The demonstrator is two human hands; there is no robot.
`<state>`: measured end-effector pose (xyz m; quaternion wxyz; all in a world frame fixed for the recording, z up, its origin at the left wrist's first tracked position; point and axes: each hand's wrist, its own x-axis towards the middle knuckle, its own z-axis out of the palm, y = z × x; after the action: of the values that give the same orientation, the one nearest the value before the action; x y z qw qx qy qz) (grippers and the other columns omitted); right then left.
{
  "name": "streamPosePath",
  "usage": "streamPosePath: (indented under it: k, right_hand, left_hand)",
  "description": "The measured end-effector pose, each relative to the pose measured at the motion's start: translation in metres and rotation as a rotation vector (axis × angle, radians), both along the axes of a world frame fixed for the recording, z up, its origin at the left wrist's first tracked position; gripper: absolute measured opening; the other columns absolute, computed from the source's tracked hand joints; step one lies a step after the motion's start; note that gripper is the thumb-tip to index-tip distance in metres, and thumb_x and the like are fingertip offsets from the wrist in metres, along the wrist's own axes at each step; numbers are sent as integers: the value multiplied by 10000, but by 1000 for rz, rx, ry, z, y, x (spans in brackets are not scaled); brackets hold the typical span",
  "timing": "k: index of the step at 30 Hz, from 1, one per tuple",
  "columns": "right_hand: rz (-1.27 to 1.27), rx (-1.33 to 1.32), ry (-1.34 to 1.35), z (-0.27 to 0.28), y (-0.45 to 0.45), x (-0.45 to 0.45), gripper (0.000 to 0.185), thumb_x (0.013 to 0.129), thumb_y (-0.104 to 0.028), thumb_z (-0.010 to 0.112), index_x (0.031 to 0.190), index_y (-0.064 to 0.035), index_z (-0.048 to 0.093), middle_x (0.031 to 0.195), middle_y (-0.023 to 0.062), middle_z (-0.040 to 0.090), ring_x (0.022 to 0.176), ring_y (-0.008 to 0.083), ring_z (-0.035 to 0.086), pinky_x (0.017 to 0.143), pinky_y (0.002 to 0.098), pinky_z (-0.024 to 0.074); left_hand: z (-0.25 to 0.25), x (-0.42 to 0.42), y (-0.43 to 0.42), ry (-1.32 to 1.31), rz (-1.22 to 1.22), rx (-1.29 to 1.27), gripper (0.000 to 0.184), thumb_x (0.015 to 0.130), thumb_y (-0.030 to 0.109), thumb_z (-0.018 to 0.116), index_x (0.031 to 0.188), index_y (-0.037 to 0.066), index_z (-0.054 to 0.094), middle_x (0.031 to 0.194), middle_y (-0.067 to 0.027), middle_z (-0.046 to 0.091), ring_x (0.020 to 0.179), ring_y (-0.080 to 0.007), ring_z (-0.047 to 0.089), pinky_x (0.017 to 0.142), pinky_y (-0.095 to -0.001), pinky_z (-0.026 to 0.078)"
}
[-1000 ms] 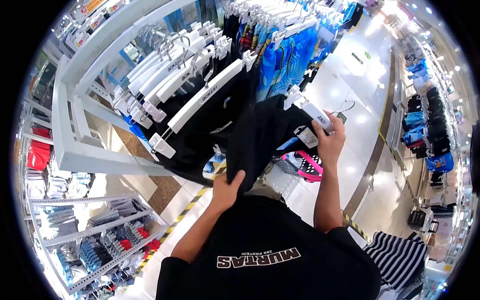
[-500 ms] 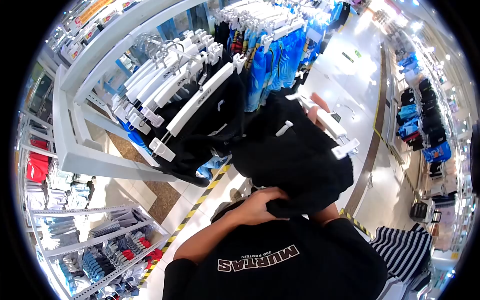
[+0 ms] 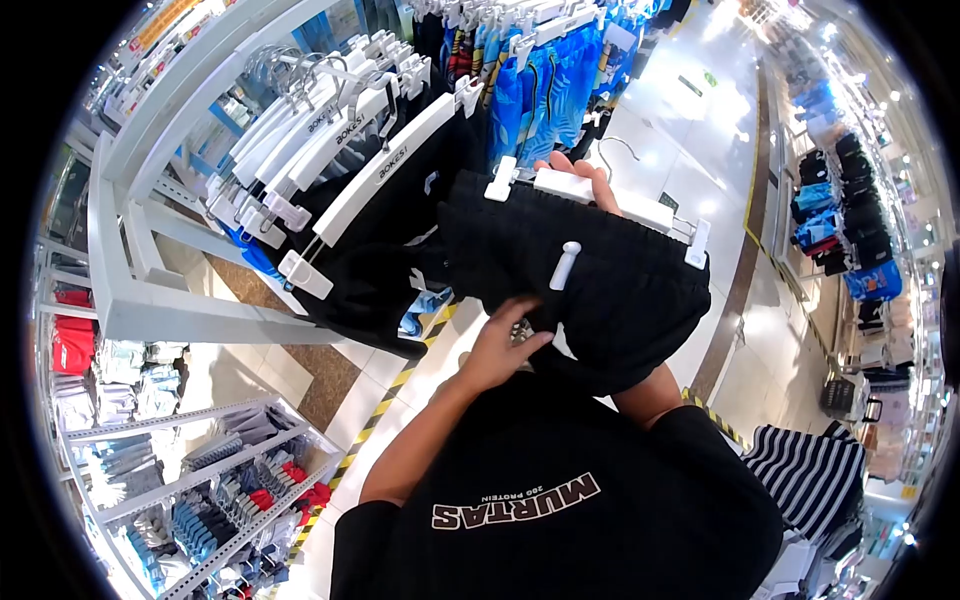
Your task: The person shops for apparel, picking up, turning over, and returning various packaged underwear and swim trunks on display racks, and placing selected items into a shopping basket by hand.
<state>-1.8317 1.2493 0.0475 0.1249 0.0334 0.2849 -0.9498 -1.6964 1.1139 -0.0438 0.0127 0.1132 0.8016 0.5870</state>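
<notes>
A pair of black shorts [image 3: 620, 290] hangs in front of me from a white clip hanger [image 3: 645, 208], with a white security tag [image 3: 565, 266] on its front. My right hand [image 3: 580, 180] is closed round the middle of the hanger from behind, fingers showing over its bar; the forearm passes behind the shorts. At the lower left edge of the shorts is my left hand [image 3: 498, 348], its thumb and forefinger apart with a gap between them. Fingertips of that hand reach the fabric.
To the left, a white rack [image 3: 200, 318] carries several white hangers [image 3: 350, 195] with black garments [image 3: 380, 280]. Blue patterned shorts [image 3: 545, 100] hang beyond. A low shelf of folded clothes [image 3: 215, 500] stands lower left. Striped fabric [image 3: 805, 475] lies at lower right.
The hanger has turned more level and faces me, its hook now upright. My left hand has released the bunched hem and moved up. The shorts hang more spread out.
</notes>
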Motion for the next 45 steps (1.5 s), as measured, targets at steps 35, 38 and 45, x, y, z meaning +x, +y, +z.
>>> streamPosePath:
  k: [35, 38, 45]
  right_hand:
    - [-603, 1336, 1341, 53, -92, -32, 417, 787, -148, 829, 1158, -57, 660, 1016, 133, 653, 1061, 343, 572, 993, 429, 425]
    - [-531, 1427, 1432, 57, -112, -43, 557, 774, -167, 846, 1281, -73, 635, 1238, 162, 622, 1198, 354, 505, 1049, 449, 384]
    - [-443, 1461, 1443, 23, -139, -63, 597, 719, -136, 866, 1283, -140, 669, 1389, 194, 472, 1272, 405, 439, 1081, 470, 369]
  left_hand:
    - [34, 42, -117, 460, 1104, -104, 578, 804, 141, 822, 1281, 1, 527, 1249, -159, 539, 1093, -258, 549, 930, -368, 434]
    - [28, 36, -124, 175, 1009, 49, 422, 861, 149, 771, 1191, -6, 559, 1086, -148, 585, 954, -235, 565, 832, -347, 448]
    - [13, 37, -114, 123, 847, 134, 252, 759, -82, 633, 1003, -18, 630, 838, -123, 643, 766, -218, 608, 712, -316, 473]
